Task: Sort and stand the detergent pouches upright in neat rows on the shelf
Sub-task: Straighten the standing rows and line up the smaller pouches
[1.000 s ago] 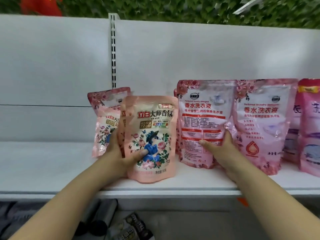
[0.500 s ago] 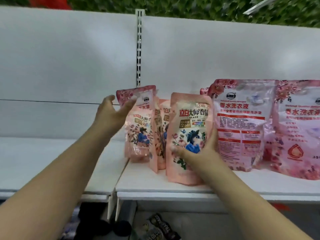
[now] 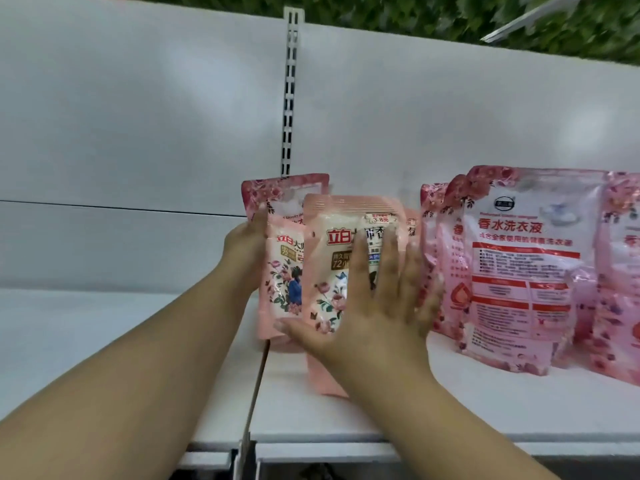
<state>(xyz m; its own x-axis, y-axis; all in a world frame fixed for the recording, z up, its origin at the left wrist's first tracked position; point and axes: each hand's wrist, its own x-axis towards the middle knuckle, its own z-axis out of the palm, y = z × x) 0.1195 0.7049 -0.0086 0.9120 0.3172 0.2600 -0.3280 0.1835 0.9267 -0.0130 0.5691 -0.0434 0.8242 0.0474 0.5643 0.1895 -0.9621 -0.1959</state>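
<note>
Several small peach-pink pouches stand close together near the seam between two shelf boards. My right hand [image 3: 377,306] lies flat on the front small pouch [image 3: 329,271], fingers straight and spread. My left hand [image 3: 242,258] holds the left edge of the small pouch behind [image 3: 284,271], its fingers hidden behind the pack. A darker rose pouch [image 3: 284,192] sticks up at the back of this group. To the right, large pink pouches [image 3: 519,271] stand upright in a row, and another one [image 3: 620,289] is cut off by the frame edge.
The white shelf [image 3: 450,403] carries the pouches. A second shelf board [image 3: 104,323] lies to the left, with a narrow gap [image 3: 256,393] between the two. A slotted upright rail [image 3: 289,98] runs up the white back panel.
My left hand dropped from the rear pouch's top to the group's left edge. My right hand went from gripping the front pouch's side to lying flat on its face.
</note>
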